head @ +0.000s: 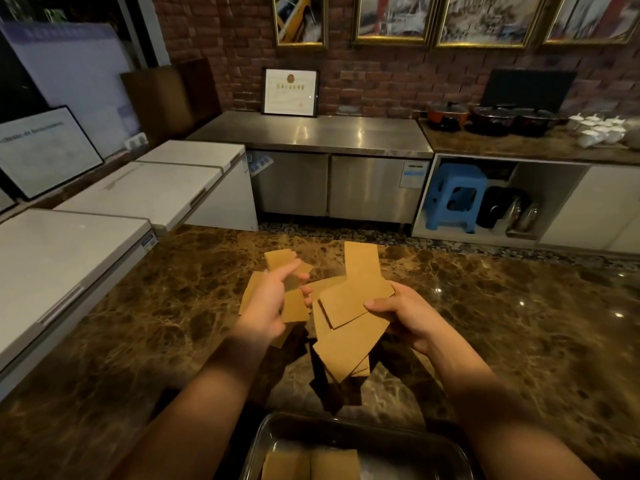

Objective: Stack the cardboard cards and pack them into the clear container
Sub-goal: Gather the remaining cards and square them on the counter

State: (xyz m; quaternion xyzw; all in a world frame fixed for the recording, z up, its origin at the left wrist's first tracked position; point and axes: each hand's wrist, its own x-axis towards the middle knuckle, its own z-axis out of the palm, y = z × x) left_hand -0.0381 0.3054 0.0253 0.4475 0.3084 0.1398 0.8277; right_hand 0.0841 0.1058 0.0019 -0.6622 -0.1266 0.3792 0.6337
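Cardboard cards (349, 306) fill both your hands above the marble counter (519, 323), just beyond the clear container (263, 441), which sits at the near edge with a few cards already inside. Your right hand (401, 317) is clamped on a loose, fanned bundle, thumb on top; your left hand (270, 303) pinches a few more, with others lying beneath it. They look light, stiff and slick against each other, so square them by the long edges and grip across the stack's middle. The polished counter looks slippery. Beyond the container stand steel cabinets (329, 181) and a brick wall (381, 74).
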